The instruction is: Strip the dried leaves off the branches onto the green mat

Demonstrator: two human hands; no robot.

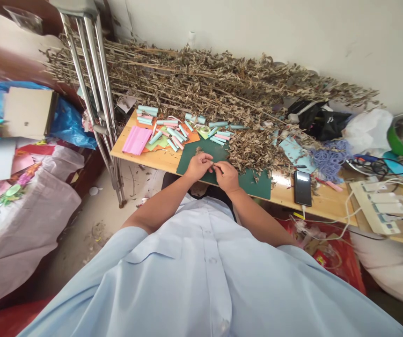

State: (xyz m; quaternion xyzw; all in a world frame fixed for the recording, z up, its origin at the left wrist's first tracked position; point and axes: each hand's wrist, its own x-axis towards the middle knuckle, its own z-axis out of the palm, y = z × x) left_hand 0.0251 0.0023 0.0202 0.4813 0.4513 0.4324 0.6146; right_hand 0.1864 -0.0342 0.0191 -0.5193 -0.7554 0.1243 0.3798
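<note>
- Pale blue shirt point(206, 262) fills the near view, forearms reaching out to the table point(152, 161).
- Left hand point(200, 166) and right hand point(227, 176) meet over the green mat point(259, 183), near its close edge. Both have fingers curled in, tips nearly together; whatever may be pinched between them is too small to tell, so their grip can't be called.
- Dried leaves point(252, 152) next: a loose heap on the mat's far right part and beyond, just right of the hands. They look crinkled, brittle, grey-brown, curled at the edges, with shreds scattered about.
- One small leaf clump point(198, 150) sits just beyond the left hand.
- Left of the heap come rolled paper tubes point(177, 135), mint and pink, some on orange sheets, beside a bright pink packet point(137, 140).
- Long dried stalks point(187, 77), thick with withered leaves, stretch across the far side by the wall.
- Over right: phone point(303, 187), lavender yarn point(329, 159), white power strip point(375, 206).
- Far left, metal crutches point(98, 89) stand at the table's end.
</note>
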